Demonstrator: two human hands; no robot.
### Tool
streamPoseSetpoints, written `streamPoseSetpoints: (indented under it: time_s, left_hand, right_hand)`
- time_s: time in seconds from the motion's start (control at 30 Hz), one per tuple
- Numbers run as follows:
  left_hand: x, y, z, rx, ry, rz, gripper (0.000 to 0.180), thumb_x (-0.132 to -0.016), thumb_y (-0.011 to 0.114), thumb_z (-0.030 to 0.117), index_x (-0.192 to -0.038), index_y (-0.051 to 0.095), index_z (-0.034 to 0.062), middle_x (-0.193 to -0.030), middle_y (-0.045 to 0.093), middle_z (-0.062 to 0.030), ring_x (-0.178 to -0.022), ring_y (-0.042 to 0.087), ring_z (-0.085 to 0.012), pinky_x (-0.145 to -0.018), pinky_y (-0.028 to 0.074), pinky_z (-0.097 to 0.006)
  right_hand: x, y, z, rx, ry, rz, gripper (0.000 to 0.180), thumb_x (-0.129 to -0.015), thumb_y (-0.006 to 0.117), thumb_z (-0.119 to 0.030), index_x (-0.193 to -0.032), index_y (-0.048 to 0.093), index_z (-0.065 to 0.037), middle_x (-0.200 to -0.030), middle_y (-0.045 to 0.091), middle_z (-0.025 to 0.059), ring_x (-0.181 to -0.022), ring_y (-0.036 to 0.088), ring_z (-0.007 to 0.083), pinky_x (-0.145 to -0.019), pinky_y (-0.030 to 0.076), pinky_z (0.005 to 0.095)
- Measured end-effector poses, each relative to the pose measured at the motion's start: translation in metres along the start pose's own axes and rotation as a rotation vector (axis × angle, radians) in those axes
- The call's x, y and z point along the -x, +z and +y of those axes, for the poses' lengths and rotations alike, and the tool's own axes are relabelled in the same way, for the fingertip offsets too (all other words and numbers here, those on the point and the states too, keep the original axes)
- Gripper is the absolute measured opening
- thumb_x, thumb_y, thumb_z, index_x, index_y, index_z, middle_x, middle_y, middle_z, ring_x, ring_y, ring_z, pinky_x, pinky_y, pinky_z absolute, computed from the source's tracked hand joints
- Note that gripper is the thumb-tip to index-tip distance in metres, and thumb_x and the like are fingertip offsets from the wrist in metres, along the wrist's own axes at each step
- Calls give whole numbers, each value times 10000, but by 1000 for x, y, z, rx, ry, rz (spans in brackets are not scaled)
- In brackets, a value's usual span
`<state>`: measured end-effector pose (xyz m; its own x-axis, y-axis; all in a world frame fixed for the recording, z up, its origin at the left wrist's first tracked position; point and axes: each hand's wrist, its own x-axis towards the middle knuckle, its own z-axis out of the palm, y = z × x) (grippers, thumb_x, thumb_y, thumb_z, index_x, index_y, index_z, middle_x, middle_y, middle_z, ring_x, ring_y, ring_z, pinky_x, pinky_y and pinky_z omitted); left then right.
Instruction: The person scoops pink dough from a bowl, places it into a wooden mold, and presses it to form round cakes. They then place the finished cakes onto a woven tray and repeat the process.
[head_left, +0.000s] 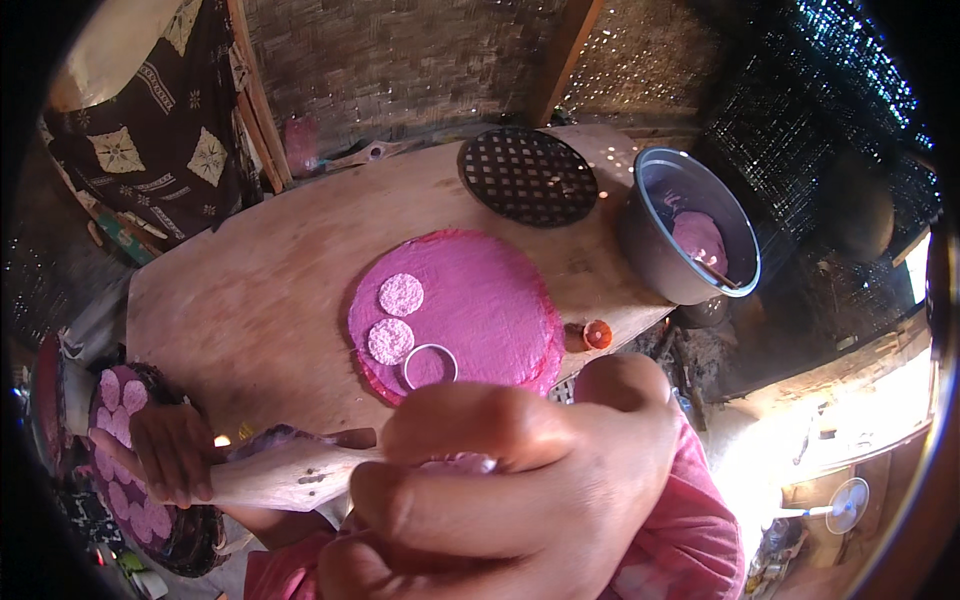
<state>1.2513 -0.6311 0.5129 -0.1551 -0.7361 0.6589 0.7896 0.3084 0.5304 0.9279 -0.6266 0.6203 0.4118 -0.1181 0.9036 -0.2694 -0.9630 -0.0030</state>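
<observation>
Gripping a wooden paddle [290,470] lying crosswise, left hand [170,450] at its end

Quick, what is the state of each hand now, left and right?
Left hand: closed on the pale wooden handle.
Right hand: fingers curled closed near the camera; something pink shows inside, but what it is cannot be told.

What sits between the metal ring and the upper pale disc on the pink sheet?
A second pale disc lies between the metal ring and the upper disc, in the head view.
</observation>
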Motion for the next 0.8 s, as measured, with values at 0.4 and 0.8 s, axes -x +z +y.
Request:
streamPoseSetpoints:
  time_s: [0.4,0.8]
  left_hand:
    - [-23,-27,-2,16,-68,-255,855,-1004,148,602,-484,612,107,-475,619,-40,-410,622,-167,-419,431,-268]
    - [-55,-35,-13,136,-165,-392,802,-1022,180,564,-682,722,82,-622,692,-83,-501,669,-201,-517,431,-270]
  right_hand:
    - [-2,25,-15,-80,-112,26,281,-712,649,-358,-831,616,-105,-904,572,40,-848,555,240,-785,415,438]
    - [4,77,-35,-170,-325,-63,312,-720,623,-373,-867,634,-97,-971,591,62,-922,562,268,-839,418,484]
